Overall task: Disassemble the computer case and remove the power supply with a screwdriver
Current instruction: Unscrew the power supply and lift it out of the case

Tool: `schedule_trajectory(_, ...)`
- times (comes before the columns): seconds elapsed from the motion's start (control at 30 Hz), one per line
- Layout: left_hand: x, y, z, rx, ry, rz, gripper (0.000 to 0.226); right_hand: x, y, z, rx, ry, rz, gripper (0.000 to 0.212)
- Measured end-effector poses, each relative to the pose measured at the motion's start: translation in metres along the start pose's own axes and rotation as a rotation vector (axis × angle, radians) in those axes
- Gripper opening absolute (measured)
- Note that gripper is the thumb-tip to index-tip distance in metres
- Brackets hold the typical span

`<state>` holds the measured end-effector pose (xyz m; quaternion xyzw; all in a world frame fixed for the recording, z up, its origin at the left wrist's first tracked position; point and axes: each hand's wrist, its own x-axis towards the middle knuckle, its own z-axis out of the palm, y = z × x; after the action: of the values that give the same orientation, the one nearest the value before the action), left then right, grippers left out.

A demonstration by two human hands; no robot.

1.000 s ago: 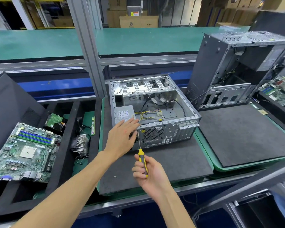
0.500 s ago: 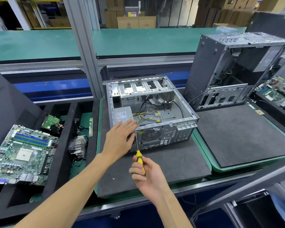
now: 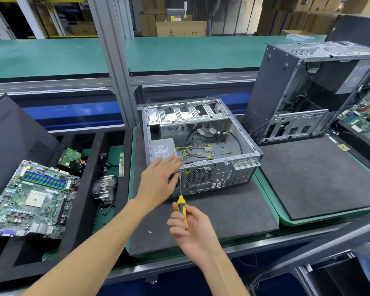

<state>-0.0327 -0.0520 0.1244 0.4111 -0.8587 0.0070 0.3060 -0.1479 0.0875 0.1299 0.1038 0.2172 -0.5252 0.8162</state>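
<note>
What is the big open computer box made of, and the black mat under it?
The computer case looks like bare sheet metal: grey, dully shiny, with punched holes and folded edges. The black mat looks like soft foam or rubber: matte, finely speckled, no shine.

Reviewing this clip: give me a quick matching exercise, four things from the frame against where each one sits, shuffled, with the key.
Things:
1. screwdriver
2. power supply
3. motherboard
4. upright case

Places:
A. on the right-hand mat
B. in the right hand, tip at the rear panel of the open case
C. in the black tray at left
D. inside the open case, under the left hand

Pairs: 1-B, 2-D, 3-C, 4-A
</note>
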Motion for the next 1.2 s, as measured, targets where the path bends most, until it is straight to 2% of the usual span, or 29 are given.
schedule_trajectory(0.13,-0.001,0.001,0.000,0.000,0.003,0.005,0.042,-0.002,-0.003,-0.003,-0.042,0.025,-0.073,0.009)
schedule_trajectory(0.33,0.000,0.001,-0.002,0.011,0.001,0.007,0.042,0.000,-0.007,-0.004,-0.119,0.023,-0.006,0.026)
schedule_trajectory(0.43,0.000,0.001,-0.002,0.016,-0.006,0.008,0.042,-0.001,-0.008,-0.004,-0.053,-0.001,0.012,0.021)
schedule_trajectory(0.57,0.000,0.001,-0.001,0.011,-0.016,0.004,0.043,-0.004,-0.010,-0.005,-0.100,0.009,-0.045,0.012)
schedule_trajectory(0.77,0.001,0.000,-0.002,-0.002,-0.020,0.012,0.042,-0.003,-0.009,-0.004,-0.122,0.034,-0.002,0.027)
schedule_trajectory(0.93,0.000,0.001,-0.002,0.006,0.008,0.009,0.040,-0.006,-0.011,-0.006,-0.105,-0.006,-0.027,0.015)
schedule_trajectory(1.1,-0.001,0.000,-0.001,0.007,0.021,0.012,0.040,-0.006,-0.014,-0.006,-0.156,-0.003,-0.004,0.024)
schedule_trajectory(1.2,0.000,0.001,-0.002,0.009,0.011,0.007,0.040,-0.005,-0.013,-0.008,-0.089,0.016,0.014,0.018)
